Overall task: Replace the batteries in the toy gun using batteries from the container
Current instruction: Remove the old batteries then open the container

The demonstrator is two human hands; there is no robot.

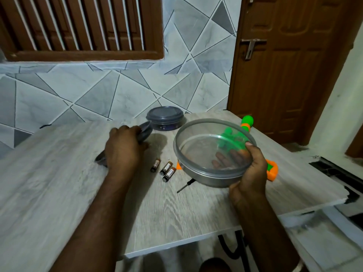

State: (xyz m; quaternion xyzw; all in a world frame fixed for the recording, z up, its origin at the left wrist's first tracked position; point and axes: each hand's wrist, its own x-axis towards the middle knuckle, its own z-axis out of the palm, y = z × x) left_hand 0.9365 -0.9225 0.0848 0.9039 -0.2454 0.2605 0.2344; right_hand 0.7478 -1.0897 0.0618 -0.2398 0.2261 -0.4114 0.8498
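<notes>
My right hand (248, 174) holds a clear round container (198, 173) tilted above the table; nothing shows inside it. My left hand (122, 148) grips a grey lid (145, 130) held on edge against the tabletop. Three batteries (164, 168) lie side by side on the table between my hands. The green and orange toy gun (272, 169) lies behind the container, seen partly through its clear wall. A small screwdriver (185, 185) rests just below the container.
A second round container with a grey lid (165, 118) stands closed at the back of the wooden table (59, 173), near the tiled wall. The table's front edge runs near my forearms. A brown door (284, 65) stands at the right.
</notes>
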